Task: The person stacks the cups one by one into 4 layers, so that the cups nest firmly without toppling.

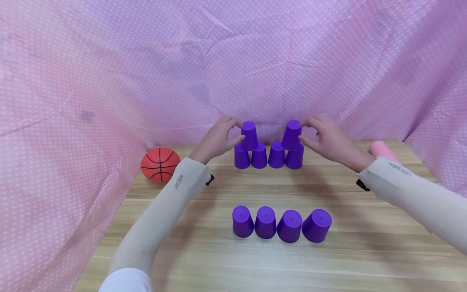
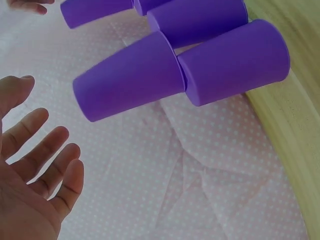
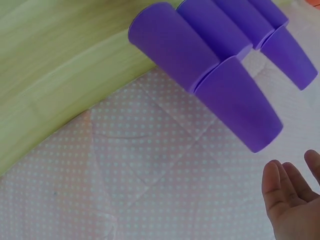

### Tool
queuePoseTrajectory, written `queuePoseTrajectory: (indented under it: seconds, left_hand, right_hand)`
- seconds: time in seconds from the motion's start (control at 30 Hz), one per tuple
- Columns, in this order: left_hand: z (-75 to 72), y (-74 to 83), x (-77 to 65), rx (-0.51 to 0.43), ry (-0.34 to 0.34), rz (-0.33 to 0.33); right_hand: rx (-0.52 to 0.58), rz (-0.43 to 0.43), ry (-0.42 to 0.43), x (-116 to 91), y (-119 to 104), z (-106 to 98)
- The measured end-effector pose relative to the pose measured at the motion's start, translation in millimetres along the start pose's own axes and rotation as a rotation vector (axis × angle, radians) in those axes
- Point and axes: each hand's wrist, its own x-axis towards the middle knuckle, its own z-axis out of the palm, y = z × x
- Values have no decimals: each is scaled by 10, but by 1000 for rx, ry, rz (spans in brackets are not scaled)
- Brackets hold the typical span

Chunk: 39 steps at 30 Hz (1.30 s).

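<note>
Several upside-down purple cups (image 1: 276, 155) form a back row, and two more sit on top of that row. My left hand (image 1: 221, 136) is beside the upper left cup (image 1: 249, 136); the left wrist view shows its fingers (image 2: 65, 185) spread and apart from the cup. To the right, my right hand (image 1: 324, 136) is beside the upper right cup (image 1: 292, 135), which overlaps the row's right end. In the right wrist view a gap separates that cup (image 3: 239, 105) from the loosely bent fingers (image 3: 272, 182). Neither hand holds anything.
Nearer the front, several more upside-down purple cups (image 1: 265, 222) stand in a row on the wooden table (image 1: 204, 259). A red basketball (image 1: 160, 164) lies at the left edge. By the right forearm is a pink cylinder (image 1: 382, 151). Pink dotted cloth (image 1: 233, 73) surrounds the table.
</note>
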Motion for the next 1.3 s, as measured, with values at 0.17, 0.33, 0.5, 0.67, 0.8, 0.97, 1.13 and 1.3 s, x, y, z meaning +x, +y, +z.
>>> queuePoseTrajectory:
  seconds: [0.17,0.33,0.5,0.67,0.8,0.97,1.13,1.3]
  left_hand:
    - [-20,77,-160,30,15,108]
    - [-13,184,-347,51,54,250]
    - [27,300,-604,30,27,331]
    - [59,400,-910,6,-55,332]
    - [101,443,-1118,5,-105,332]
    - [214,457,-1289,-4,-152,354]
    - [309,466,-1364,-20,-211,346]
    - [352,466,-1413,-38,-257,364]
  right_hand:
    - [-18,-44,4,-116,-118,-22]
    - [21,-133,-2,-231,-265,22]
    - [66,-249,-26,-356,-459,113]
    - [106,-340,-101,-466,-680,204]
    - [114,-388,-168,-555,-839,293]
    - [141,-429,-242,-635,-961,411]
    - [154,-438,-311,-696,-1009,503]
    - [124,-470,-339,-736,-1033,587]
